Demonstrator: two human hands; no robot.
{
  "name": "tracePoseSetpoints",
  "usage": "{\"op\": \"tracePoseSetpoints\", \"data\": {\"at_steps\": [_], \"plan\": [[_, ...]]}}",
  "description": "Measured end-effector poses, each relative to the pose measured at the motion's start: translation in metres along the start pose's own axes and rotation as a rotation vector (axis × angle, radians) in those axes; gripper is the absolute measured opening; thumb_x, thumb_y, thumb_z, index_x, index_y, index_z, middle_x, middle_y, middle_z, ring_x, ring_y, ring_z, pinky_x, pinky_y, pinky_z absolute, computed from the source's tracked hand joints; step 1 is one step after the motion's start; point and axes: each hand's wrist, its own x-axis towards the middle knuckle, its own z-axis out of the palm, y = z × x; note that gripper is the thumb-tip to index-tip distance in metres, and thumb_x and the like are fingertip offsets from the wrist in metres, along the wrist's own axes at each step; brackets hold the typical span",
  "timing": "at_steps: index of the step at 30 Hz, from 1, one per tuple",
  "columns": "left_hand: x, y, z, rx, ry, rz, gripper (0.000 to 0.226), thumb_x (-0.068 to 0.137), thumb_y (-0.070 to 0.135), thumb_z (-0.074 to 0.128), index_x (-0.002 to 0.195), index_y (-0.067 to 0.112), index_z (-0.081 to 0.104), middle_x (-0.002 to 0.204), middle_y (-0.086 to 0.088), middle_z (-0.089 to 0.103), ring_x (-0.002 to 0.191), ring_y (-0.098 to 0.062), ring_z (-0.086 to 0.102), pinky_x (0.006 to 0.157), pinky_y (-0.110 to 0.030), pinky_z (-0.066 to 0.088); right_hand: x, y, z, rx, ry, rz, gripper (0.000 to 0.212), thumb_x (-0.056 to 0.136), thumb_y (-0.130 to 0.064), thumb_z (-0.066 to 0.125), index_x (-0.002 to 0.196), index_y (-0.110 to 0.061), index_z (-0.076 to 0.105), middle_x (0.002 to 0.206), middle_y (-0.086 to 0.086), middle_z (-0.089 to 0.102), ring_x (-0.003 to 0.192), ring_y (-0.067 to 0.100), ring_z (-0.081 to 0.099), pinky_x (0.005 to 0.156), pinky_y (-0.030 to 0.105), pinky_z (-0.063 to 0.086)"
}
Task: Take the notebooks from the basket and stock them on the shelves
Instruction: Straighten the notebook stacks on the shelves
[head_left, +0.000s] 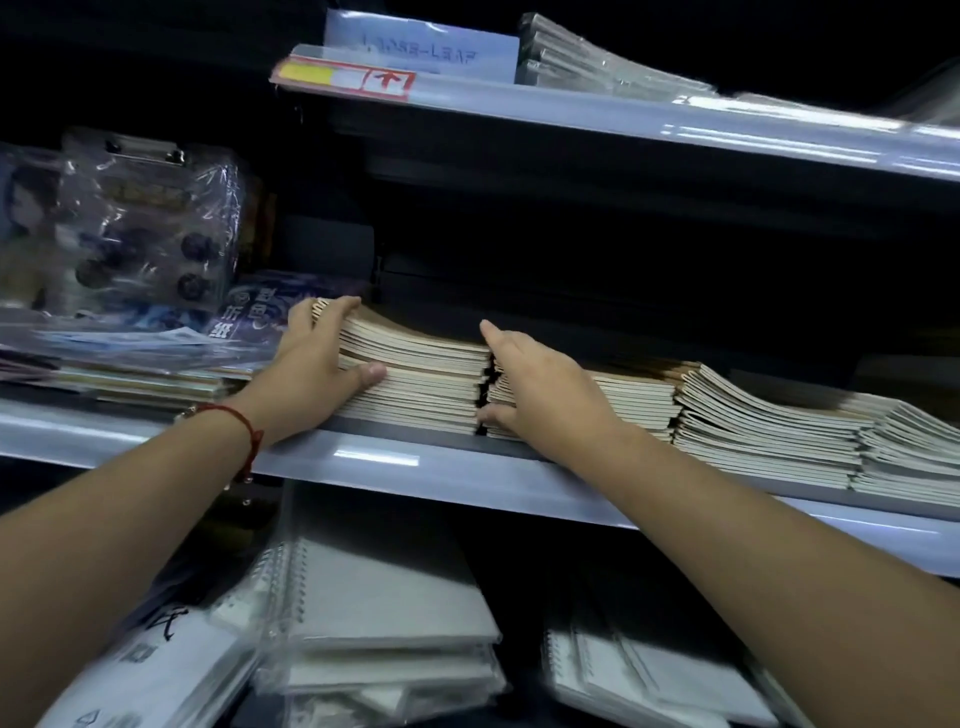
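Nearest the camera, below the middle shelf (467, 478), lie spiral-bound pads in clear wrap (384, 597), stacked loosely, with more wrapped pads (639, 670) to their right.

Two bare forearms reach up over these to the middle shelf. The left wrist wears a red string bracelet (244, 421). The left hand (317, 364) clasps the left end of a stack of kraft-covered notebooks (421, 384) that sits on the shelf just behind its front lip: fingers curl over the stack's top left corner and the thumb presses against its front edge, so the hand is closed on the stack. The right hand (545, 379) lies at the stack's right end, fingers stretched out and spread, palm over the seam where this stack meets the next pile of notebooks (634, 400); it grips nothing that can be seen (the thumb rests low, near the shelf lip). Further right along the same shelf sit two more piles (769, 436), fanned and leaning.

Left of the held stack lie plastic-wrapped printed packs (124, 228), one with a metal clip at its top.

Above and behind, the upper shelf (623, 111) carries a red and yellow label strip (343, 78) on its front edge, a pale card with blurred lettering (421, 52), and wrapped items (587, 57) at right.
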Motion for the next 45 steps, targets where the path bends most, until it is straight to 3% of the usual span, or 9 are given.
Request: {"op": "tracePoseSetpoints", "data": {"at_steps": [6,9,15,24,27,30,32,39,45], "plan": [[-0.008,0.007,0.002,0.136,0.003,-0.025,0.091,0.085,0.064,0.061,0.156,0.037,0.010,0.164,-0.004,-0.019,0.152,-0.037,-0.005,0.121,-0.052,0.008,0.006,-0.006,0.003,-0.033,-0.002,-0.033,0.086,0.091,-0.048,0.063,0.157,-0.022,0.016,0.164,0.003,0.016,0.149,0.025,0.021,0.119,0.038,0.022],[-0.008,0.013,0.017,0.469,0.097,0.197,0.093,0.084,0.078,0.036,0.158,0.036,0.000,0.163,-0.011,-0.025,0.149,-0.034,-0.024,0.120,-0.051,-0.011,0.014,-0.004,0.011,-0.201,-0.002,-0.169,0.084,0.097,-0.049,0.051,0.159,-0.019,0.004,0.166,0.004,0.006,0.153,0.026,0.005,0.124,0.039,0.010],[0.003,0.013,0.017,0.565,-0.093,0.124,0.091,0.079,0.081,0.021,0.156,0.040,-0.007,0.162,-0.011,-0.027,0.144,-0.033,-0.035,0.117,-0.053,-0.016,0.023,-0.003,0.015,-0.368,-0.064,-0.243,0.088,0.099,-0.047,0.048,0.157,-0.007,-0.003,0.163,0.013,0.015,0.151,0.034,0.010,0.121,0.042,0.019],[-0.035,0.052,0.017,0.501,-0.064,0.158,0.073,0.098,0.059,0.031,0.159,0.027,0.008,0.166,-0.016,-0.010,0.151,-0.038,-0.013,0.121,-0.050,-0.005,-0.016,-0.032,-0.012,-0.083,-0.008,-0.189,0.063,0.104,-0.037,0.039,0.157,-0.013,0.016,0.164,0.006,0.020,0.152,0.026,0.013,0.124,0.040,0.006],[-0.094,0.062,0.018,0.348,-0.015,0.392,0.069,0.092,0.048,0.029,0.149,0.010,0.040,0.157,-0.021,0.032,0.147,-0.038,0.027,0.119,-0.048,0.023,-0.060,-0.043,-0.015,0.012,0.067,-0.334,0.053,0.100,-0.029,0.048,0.149,-0.009,0.040,0.152,0.009,0.044,0.139,0.027,0.041,0.116,0.037,0.023],[-0.157,0.048,0.015,0.209,0.084,0.462,0.037,0.096,0.030,0.046,0.126,0.016,0.062,0.117,0.000,0.067,0.102,-0.018,0.063,0.083,-0.034,0.049,-0.107,-0.049,-0.004,0.065,0.161,-0.418,0.045,0.092,-0.027,0.054,0.132,-0.008,0.060,0.130,0.009,0.065,0.113,0.029,0.062,0.100,0.033,0.036],[-0.188,0.032,0.013,0.212,0.026,0.410,0.038,0.097,0.037,0.048,0.127,0.020,0.063,0.112,0.006,0.067,0.097,-0.014,0.063,0.081,-0.031,0.050,-0.132,-0.050,0.010,0.087,0.079,-0.389,0.046,0.093,-0.033,0.053,0.133,-0.012,0.061,0.133,0.006,0.064,0.118,0.026,0.061,0.106,0.031,0.039],[-0.233,-0.027,0.015,0.428,-0.313,0.155,0.082,0.083,0.087,0.029,0.146,0.037,0.044,0.158,-0.003,0.034,0.147,-0.024,0.029,0.116,-0.051,0.032,-0.169,-0.057,0.052,0.127,-0.328,-0.305,0.063,0.102,-0.045,0.042,0.156,-0.018,0.025,0.162,0.003,0.026,0.150,0.020,0.022,0.121,0.030,0.003],[-0.218,-0.024,0.011,0.252,-0.333,-0.079,0.099,0.067,0.095,0.030,0.150,0.042,0.032,0.163,0.007,0.018,0.146,-0.019,0.028,0.112,-0.043,0.033,-0.173,-0.066,0.081,0.283,-0.468,-0.103,0.075,0.099,-0.055,0.044,0.158,-0.032,0.006,0.167,-0.001,0.005,0.153,0.024,0.006,0.124,0.039,0.006]]}}
